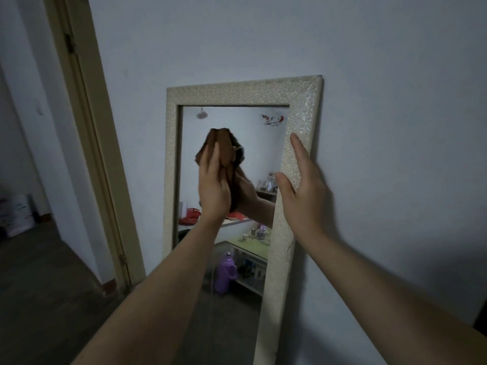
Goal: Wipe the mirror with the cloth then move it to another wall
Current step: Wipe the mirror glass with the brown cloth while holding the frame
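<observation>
On the right side of the frame: right hand (303, 191) flat, fingers wide, touching it | left hand (214, 191) squeezing brown cloth (224, 148) against the glass | mirror (300, 122) leaning on the pale wall (382, 75) beside a doorway (87, 143)

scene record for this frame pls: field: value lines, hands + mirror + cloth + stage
left hand: presses the brown cloth against the glass, upper part
right hand: open, flat on the right side of the frame, steadying it
mirror: tall, pale patterned frame, against the blue-grey wall, slightly tilted in view
cloth: bunched, partly under the fingers
doorway: left of the mirror
reflection: shelves and a purple flask
stage: wiping; mirror not yet moved
</observation>
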`<action>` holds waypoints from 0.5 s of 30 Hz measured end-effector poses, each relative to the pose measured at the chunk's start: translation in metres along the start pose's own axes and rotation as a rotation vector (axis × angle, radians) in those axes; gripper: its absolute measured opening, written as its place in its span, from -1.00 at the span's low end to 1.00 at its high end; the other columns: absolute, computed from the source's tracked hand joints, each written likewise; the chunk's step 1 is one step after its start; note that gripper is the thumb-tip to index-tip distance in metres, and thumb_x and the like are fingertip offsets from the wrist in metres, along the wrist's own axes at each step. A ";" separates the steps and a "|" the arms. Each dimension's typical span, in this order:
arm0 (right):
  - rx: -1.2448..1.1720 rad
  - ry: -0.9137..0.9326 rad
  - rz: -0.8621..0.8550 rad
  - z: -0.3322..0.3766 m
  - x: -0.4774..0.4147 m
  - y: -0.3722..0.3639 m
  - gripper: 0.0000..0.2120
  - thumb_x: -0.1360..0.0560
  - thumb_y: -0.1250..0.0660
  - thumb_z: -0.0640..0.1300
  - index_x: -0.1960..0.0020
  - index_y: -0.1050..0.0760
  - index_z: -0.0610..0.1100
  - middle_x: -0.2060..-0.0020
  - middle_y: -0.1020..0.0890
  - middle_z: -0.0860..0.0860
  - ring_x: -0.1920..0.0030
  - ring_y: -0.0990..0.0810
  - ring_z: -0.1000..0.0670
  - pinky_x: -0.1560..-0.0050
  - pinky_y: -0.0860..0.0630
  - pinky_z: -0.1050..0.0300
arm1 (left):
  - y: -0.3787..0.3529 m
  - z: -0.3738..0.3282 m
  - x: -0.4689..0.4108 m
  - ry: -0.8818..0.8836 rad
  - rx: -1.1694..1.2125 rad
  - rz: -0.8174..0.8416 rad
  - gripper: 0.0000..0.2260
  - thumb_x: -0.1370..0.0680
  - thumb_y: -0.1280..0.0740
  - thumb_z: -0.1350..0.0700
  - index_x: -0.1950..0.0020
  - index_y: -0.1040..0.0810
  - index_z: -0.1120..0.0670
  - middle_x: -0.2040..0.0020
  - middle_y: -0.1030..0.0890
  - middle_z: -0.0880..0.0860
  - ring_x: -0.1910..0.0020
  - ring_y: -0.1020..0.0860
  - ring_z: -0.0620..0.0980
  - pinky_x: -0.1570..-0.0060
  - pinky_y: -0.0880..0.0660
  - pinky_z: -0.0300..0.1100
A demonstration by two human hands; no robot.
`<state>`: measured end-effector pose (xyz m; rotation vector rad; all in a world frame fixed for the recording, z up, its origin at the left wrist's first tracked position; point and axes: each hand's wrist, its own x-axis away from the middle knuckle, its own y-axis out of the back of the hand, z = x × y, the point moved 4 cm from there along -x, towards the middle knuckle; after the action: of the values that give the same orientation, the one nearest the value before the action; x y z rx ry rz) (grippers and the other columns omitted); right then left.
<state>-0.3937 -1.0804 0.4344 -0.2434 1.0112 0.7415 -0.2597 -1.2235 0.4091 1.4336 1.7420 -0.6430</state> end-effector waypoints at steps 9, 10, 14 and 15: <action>0.015 -0.023 0.015 -0.013 0.022 -0.009 -0.39 -0.57 -0.22 -0.22 -0.52 -0.07 0.05 -0.40 -0.15 0.33 -0.33 -0.07 0.52 -0.28 -0.08 0.59 | -0.011 -0.003 0.037 0.106 -0.063 0.060 -0.47 -0.61 -0.07 0.22 -0.56 -0.06 -0.05 -0.58 -0.08 0.02 -0.51 -0.22 0.03 -0.43 -0.28 0.11; 0.028 -0.022 0.016 -0.013 0.024 -0.011 -0.42 -0.57 -0.20 -0.22 -0.51 -0.10 0.05 -0.39 -0.19 0.31 -0.32 -0.09 0.52 -0.26 -0.10 0.60 | -0.017 -0.017 0.051 -0.006 -0.033 0.109 -0.49 -0.61 -0.07 0.20 -0.56 -0.07 -0.02 -0.59 -0.06 0.02 -0.53 -0.17 0.00 -0.44 -0.25 0.09; 0.032 -0.004 -0.014 -0.017 0.030 -0.014 -0.46 -0.57 -0.17 -0.25 -0.49 -0.17 0.04 -0.39 -0.27 0.26 -0.32 -0.18 0.48 -0.30 -0.17 0.51 | -0.031 -0.052 0.080 -0.195 0.071 0.225 -0.53 -0.64 -0.11 0.25 -0.55 -0.14 0.08 -0.59 -0.06 0.02 -0.56 -0.05 -0.04 -0.51 -0.13 0.03; 0.031 -0.004 -0.019 -0.017 0.030 -0.014 -0.46 -0.57 -0.17 -0.26 -0.49 -0.18 0.05 -0.39 -0.27 0.26 -0.33 -0.19 0.47 -0.31 -0.19 0.49 | -0.030 -0.053 0.079 -0.209 0.076 0.225 -0.53 -0.63 -0.12 0.27 -0.54 -0.16 0.10 -0.58 -0.08 0.04 -0.56 -0.06 -0.03 -0.52 -0.12 0.01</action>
<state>-0.3869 -1.0858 0.3982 -0.2246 1.0143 0.7087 -0.3073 -1.1437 0.3723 1.5297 1.3854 -0.7153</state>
